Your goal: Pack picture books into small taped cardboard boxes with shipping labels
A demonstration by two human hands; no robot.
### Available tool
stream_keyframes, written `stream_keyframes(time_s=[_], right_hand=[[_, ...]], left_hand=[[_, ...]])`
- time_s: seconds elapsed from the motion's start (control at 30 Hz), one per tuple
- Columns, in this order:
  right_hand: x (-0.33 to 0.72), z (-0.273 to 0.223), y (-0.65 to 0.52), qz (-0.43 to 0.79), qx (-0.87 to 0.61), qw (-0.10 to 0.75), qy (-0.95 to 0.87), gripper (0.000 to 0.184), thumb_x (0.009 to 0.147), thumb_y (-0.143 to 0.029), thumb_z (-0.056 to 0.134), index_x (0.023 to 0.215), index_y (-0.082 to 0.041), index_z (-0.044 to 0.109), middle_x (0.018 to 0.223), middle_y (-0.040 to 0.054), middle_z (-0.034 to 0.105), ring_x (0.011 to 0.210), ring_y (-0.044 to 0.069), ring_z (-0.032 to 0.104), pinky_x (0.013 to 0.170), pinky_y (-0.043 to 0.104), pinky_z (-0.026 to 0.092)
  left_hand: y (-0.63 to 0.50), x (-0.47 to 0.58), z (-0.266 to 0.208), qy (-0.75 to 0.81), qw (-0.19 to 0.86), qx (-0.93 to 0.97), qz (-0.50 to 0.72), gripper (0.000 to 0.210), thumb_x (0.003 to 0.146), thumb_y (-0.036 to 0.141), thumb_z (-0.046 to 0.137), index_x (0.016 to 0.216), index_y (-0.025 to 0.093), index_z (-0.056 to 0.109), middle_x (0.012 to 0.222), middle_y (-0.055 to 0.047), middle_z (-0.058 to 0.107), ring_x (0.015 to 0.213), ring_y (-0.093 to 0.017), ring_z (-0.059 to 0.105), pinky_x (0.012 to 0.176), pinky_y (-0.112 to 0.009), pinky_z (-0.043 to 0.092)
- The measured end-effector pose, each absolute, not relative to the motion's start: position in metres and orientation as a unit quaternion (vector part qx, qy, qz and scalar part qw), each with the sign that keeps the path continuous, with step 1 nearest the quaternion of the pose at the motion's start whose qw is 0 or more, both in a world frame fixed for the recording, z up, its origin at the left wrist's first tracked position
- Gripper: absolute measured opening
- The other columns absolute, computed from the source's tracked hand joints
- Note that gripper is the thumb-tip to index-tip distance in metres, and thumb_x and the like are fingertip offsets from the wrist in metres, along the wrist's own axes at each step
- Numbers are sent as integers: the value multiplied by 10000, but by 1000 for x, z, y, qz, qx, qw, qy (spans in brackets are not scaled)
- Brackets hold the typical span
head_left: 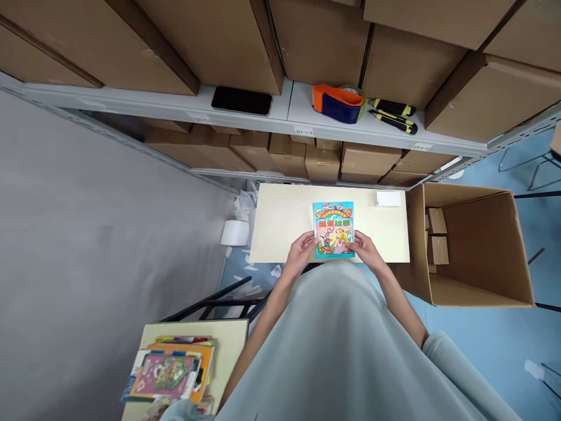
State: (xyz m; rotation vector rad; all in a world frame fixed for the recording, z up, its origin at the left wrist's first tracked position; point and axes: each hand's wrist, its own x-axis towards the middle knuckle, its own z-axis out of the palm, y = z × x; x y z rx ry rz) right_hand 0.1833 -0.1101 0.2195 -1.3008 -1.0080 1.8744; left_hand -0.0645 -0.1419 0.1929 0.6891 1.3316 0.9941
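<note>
Between my two hands is a colourful children's storybook (335, 230), its front cover facing up with a long-haired figure and large characters on it. My left hand (302, 250) grips its left edge, thumb on the cover and fingers at the side and behind. My right hand (364, 248) pinches the lower right edge in the same way. The book is over the near part of a pale table (280, 225); whether it rests on the surface I cannot tell. A small white box (388, 199) stands at the table's far right.
A large open carton (486, 245) with small boxes inside stands right of the table. Ahead, a shelf (188, 105) holds cartons, a phone (242, 101), an orange-and-blue strap-like item (339, 104) and two cutters (394, 115). Lower left, books (169, 374) lie piled on another table.
</note>
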Motion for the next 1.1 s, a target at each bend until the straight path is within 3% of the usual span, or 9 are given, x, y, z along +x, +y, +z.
stream_keyframes(time_s=[0.2, 0.47, 0.7, 1.1], right_hand=[[152, 225, -119, 694, -526, 314, -379, 562, 716, -584, 931, 1109, -253, 704, 1135, 56, 829, 1071, 306, 775, 952, 452, 651], [117, 230, -129, 645, -568, 330, -390, 609, 778, -746, 831, 1102, -249, 694, 1146, 80, 824, 1043, 318, 777, 938, 450, 652], [98, 238, -149, 636, -574, 330, -397, 651, 801, -797, 802, 1133, -240, 748, 1143, 89, 817, 1119, 341, 757, 956, 452, 651], [88, 237, -142, 629, -563, 317, -433, 596, 783, -737, 848, 1101, -235, 797, 1012, 75, 817, 1071, 357, 751, 935, 476, 639]], left_hand=[[-129, -88, 201, 576, 618, 312, 436, 534, 778, 612, 883, 1086, 190, 772, 1143, -109, 810, 1131, -283, 741, 1039, -423, 609], [-140, -123, 194, 556, 634, 331, 424, 495, 792, 596, 874, 1075, 202, 776, 1124, -107, 811, 1063, -262, 750, 993, -396, 616], [-149, -146, 189, 545, 637, 340, 426, 480, 802, 576, 871, 1078, 196, 772, 1127, -104, 803, 1093, -265, 745, 1010, -388, 610], [-152, -161, 192, 559, 600, 354, 449, 483, 762, 569, 894, 1043, 192, 782, 1012, -79, 793, 961, -232, 740, 935, -366, 623]])
